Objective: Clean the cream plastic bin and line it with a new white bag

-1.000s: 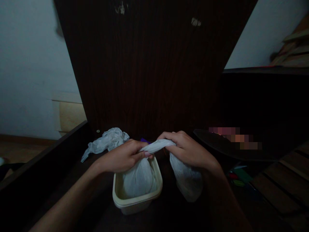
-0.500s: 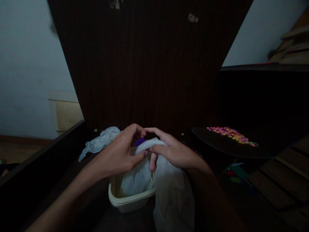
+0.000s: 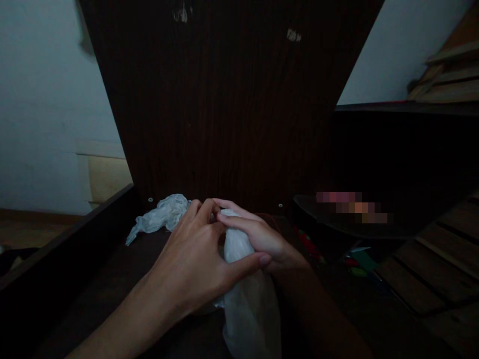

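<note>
A whitish translucent plastic bag (image 3: 252,309) hangs down in front of me from between my hands. My left hand (image 3: 202,259) lies against the bag's left side, its thumb stretched across the front and its other fingers bent at the top. From the right, my right hand (image 3: 258,234) grips the gathered upper part of the bag, thumb on the near side. The fingertips of both hands meet at the bag's top. The container below is almost wholly hidden behind my left hand and the bag.
A crumpled pale plastic bag (image 3: 160,214) lies on the dark surface at the left. A dark upright panel (image 3: 224,109) stands behind. On the right, a dark curved tray (image 3: 310,209) bears a blurred colourful patch, with small red and green items below it.
My left hand has moved right and across the bag, its thumb now over the front. The bag's hanging part has shifted left. The cream container and purple item are now mostly or wholly hidden.
</note>
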A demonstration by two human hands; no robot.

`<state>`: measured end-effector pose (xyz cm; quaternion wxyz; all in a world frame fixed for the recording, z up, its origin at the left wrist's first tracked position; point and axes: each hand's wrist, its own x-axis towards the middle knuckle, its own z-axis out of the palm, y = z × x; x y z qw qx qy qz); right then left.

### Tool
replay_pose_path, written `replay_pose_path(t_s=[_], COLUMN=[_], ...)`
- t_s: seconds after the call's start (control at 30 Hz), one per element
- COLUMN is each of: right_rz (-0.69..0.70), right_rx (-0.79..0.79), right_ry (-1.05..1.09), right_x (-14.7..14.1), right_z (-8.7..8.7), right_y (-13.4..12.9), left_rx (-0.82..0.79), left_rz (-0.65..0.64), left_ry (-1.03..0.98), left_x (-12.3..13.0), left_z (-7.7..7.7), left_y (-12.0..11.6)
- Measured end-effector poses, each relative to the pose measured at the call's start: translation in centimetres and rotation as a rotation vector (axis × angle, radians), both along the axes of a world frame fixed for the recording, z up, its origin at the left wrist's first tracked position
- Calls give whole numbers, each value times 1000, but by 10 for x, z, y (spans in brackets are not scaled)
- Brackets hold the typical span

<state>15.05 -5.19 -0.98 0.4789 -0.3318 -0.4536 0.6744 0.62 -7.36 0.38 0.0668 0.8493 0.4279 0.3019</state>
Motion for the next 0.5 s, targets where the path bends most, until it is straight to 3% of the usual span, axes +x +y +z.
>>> replay_pose_path(t_s=[0.2,0.5], right_rz=[40,-43], right_rx=[66,41], right_ry=[20,-62], right_x=[0,13], right_z=[7,7], right_y=[-9,4], left_rx=[9,4], left_rz=[-82,-187], left_ry=[2,89], left_x=[-11,-32], left_z=[-4,-1], left_y=[1,13])
